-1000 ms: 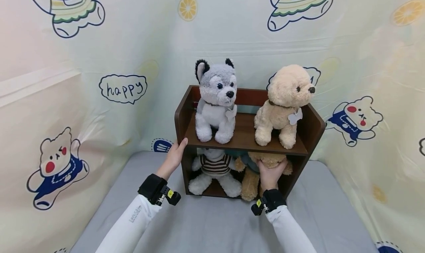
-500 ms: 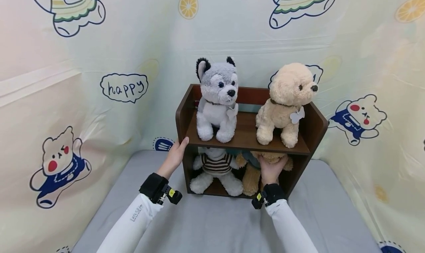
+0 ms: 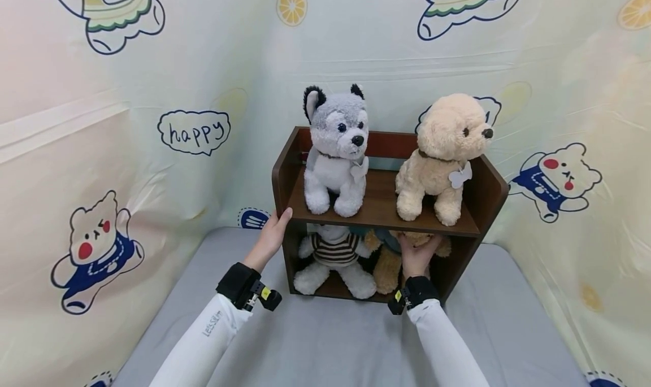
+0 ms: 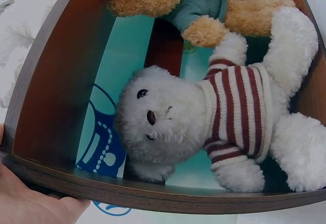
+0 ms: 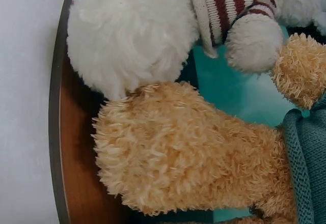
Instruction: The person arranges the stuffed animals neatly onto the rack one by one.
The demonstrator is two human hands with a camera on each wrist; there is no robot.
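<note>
A dark brown two-tier wooden shelf [image 3: 381, 224] stands in front of me. My left hand [image 3: 268, 239] grips its left side panel, thumb at the front edge; part of that hand [image 4: 30, 203] shows in the left wrist view. Inside the lower tier, my right hand [image 3: 418, 257] holds a brown teddy bear [image 5: 173, 152] in a green sweater at its upper body. The upper board hides most of the bear's head, and my fingertips are partly hidden. Left of it sits a white teddy bear [image 4: 163, 117] in a striped sweater, its leg against the brown bear's leg.
A grey husky plush [image 3: 335, 149] and a cream dog plush [image 3: 442, 155] sit on the upper tier. The shelf stands on a grey-covered surface [image 3: 325, 342]. Printed curtains [image 3: 193, 53] surround it at the back and sides.
The brown bear and my right hand have gone a little deeper into the lower tier; its foot has drawn back behind the front edge. My left hand stays on the side panel.
</note>
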